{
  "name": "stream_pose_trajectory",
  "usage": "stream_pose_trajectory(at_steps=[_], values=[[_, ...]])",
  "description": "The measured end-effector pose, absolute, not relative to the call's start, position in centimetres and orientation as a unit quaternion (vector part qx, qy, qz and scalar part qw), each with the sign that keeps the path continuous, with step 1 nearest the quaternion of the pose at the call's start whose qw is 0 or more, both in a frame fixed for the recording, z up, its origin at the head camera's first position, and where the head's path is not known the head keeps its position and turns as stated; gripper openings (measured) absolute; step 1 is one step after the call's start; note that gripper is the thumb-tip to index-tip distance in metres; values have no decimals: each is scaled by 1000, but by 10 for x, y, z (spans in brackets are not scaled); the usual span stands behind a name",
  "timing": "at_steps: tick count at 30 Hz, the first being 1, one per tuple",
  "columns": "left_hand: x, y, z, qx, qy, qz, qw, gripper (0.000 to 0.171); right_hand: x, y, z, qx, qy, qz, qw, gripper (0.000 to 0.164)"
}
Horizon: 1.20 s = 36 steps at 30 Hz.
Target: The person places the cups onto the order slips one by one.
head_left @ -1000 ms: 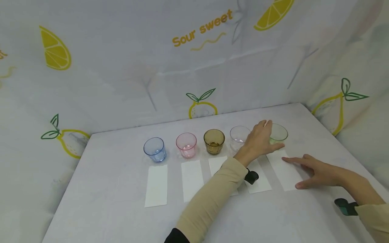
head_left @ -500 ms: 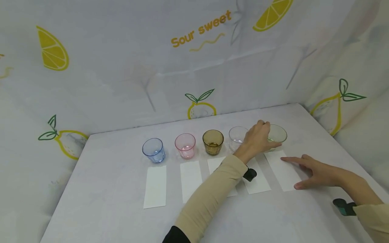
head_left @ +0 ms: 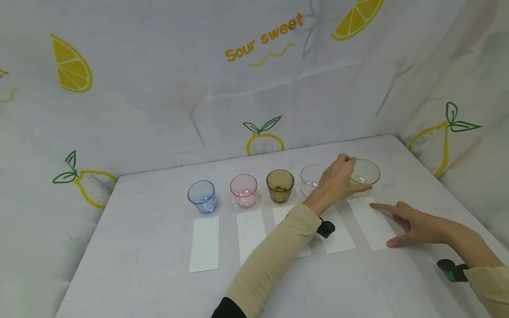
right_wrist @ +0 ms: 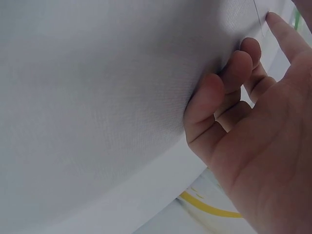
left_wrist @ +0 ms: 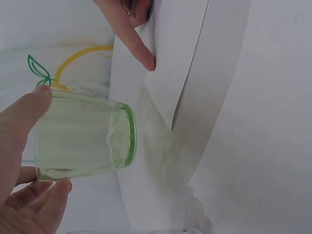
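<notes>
L grip (head_left: 337, 177) holding green glass (left_wrist: 87, 136), slightly higher vs prev; R grip (head_left: 419, 225) loose at card (head_left: 371, 225).

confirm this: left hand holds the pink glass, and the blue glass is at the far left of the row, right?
Not quite: the left hand holds the green glass, not the pink glass, as the left wrist view shows. The blue glass is at the far left of the row.
</notes>
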<state>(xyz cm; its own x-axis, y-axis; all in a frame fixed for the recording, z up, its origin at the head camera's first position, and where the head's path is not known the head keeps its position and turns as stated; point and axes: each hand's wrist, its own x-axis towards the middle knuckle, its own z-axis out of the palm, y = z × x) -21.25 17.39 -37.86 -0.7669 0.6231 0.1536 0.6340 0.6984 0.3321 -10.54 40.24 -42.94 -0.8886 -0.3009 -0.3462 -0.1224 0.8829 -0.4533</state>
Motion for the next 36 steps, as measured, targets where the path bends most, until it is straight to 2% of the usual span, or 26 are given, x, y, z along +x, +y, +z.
stream_pose_trajectory(at_steps=[11,17,25,36], values=[[-208,156,-372,-351,-908,-227,27,80,-106,405,-431,-124,949,-209,199,103],[-200,151,-369,-357,-897,-260,17,82,-106,405,-432,-134,946,-224,194,102],[-191,146,-366,-369,-888,-274,25,82,-107,407,-431,-130,945,-218,206,103],[-176,149,-365,-368,-888,-277,5,83,-107,411,-430,-123,944,-217,216,103]])
